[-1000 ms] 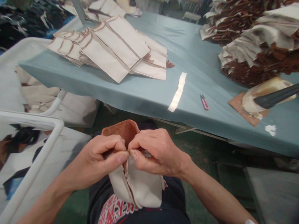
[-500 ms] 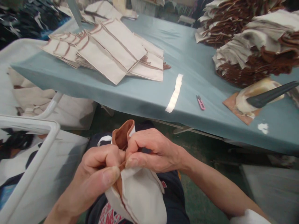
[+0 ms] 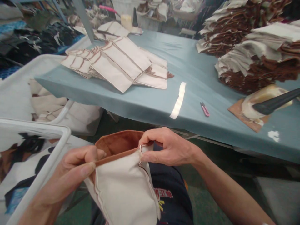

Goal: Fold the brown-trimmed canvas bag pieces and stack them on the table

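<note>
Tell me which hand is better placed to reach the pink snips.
Likely the right hand: it is nearer the pink snips than the left hand, though both pinch the cream piece.

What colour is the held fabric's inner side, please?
The inner side is reddish brown, in the head view.

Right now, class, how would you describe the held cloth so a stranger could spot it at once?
Start at the blue table, then look below its near edge. Held between the left hand and the right hand is the cloth piece, white outside and brown inside. Unlike the flat white pieces on the table, it gapes open at the top.
</note>
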### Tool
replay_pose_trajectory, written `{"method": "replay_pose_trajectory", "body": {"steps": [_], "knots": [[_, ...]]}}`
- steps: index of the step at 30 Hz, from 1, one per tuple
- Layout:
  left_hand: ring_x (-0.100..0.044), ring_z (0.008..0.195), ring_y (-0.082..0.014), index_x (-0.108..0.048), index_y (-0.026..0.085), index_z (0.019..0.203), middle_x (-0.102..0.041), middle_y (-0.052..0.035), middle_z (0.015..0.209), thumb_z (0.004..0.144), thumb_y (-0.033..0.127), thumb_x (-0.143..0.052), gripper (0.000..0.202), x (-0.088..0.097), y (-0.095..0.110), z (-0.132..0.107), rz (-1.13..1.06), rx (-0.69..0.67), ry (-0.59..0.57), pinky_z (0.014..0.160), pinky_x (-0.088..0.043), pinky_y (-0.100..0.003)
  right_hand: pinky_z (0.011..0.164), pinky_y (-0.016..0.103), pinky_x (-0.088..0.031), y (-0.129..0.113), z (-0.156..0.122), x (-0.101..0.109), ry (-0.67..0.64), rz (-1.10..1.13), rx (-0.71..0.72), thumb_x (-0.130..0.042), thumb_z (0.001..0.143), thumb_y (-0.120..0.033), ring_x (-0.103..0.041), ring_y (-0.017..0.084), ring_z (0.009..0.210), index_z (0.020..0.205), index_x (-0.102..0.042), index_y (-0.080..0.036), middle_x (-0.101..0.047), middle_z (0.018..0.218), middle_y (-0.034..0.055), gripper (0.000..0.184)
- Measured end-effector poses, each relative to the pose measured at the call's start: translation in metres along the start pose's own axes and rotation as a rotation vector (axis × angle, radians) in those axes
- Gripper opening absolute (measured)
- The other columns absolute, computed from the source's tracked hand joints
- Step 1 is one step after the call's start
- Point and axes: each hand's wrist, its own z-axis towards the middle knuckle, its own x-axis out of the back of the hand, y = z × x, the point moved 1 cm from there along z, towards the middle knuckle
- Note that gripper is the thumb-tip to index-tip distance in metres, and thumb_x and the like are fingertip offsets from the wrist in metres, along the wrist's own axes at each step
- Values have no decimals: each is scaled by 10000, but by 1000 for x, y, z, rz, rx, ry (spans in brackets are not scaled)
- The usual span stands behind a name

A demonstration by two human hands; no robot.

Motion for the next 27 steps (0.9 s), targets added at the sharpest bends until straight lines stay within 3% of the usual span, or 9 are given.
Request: {"method": "replay_pose_trajectory", "body": {"steps": [5, 8, 10, 13, 19, 24, 27], "knots": [[-561, 652, -149, -657, 210, 731, -612, 22, 700, 1069, 490, -637, 440, 19, 11, 19, 346, -185, -39, 591, -449, -216, 667, 207, -444, -15, 7, 5, -10, 101, 69, -773, 1018, -277, -565, 96, 711, 885, -687, -163, -690, 820, -20, 194], [-677, 792, -181, -785, 219, 958, -765, 9, 875, 1016, 369, -665, 200, 7, 26, 32, 459, -271, -158, 698, -521, -215, 660, 207, -442, -23, 12, 4, -39, 174, 82, -778, 1021, -276, -542, 91, 700, 884, -674, -168, -676, 822, -28, 203], [-715, 844, -185, -800, 222, 1016, -807, -1, 939, 979, 278, -669, 147, -6, 38, 39, 502, -334, -195, 776, -537, -224, 682, 213, -455, -27, 16, 2, -40, 178, 84, -766, 1027, -280, -545, 93, 717, 897, -664, -171, -664, 835, -29, 197], [-693, 794, -161, -778, 222, 950, -779, 19, 860, 946, 234, -652, 127, -21, 52, 48, 528, -385, -153, 753, -516, -215, 658, 215, -451, -30, 20, 0, -24, 181, 35, -769, 1014, -307, -526, 91, 706, 934, -623, -186, -637, 850, -37, 206], [-532, 594, -106, -643, 203, 745, -590, 67, 655, 922, 165, -574, 194, -38, 58, 60, 547, -393, -206, 580, -414, -203, 614, 215, -422, -26, 17, -1, 30, 178, -39, -803, 981, -371, -472, 90, 676, 965, -534, -219, -592, 833, -59, 309], [-562, 576, -102, -711, 204, 763, -648, 63, 655, 961, 195, -573, 241, -41, 62, 58, 546, -369, -193, 557, -420, -193, 617, 215, -424, -25, 15, 0, 20, 160, -48, -787, 978, -373, -471, 89, 692, 979, -558, -209, -610, 877, -43, 281], [-568, 543, -103, -722, 200, 733, -654, 57, 619, 958, 231, -575, 270, -40, 66, 56, 581, -329, -197, 526, -423, -186, 636, 217, -428, -26, 15, -1, 30, 83, -31, -763, 951, -284, -487, 87, 693, 971, -590, -200, -623, 869, -48, 194]]}}
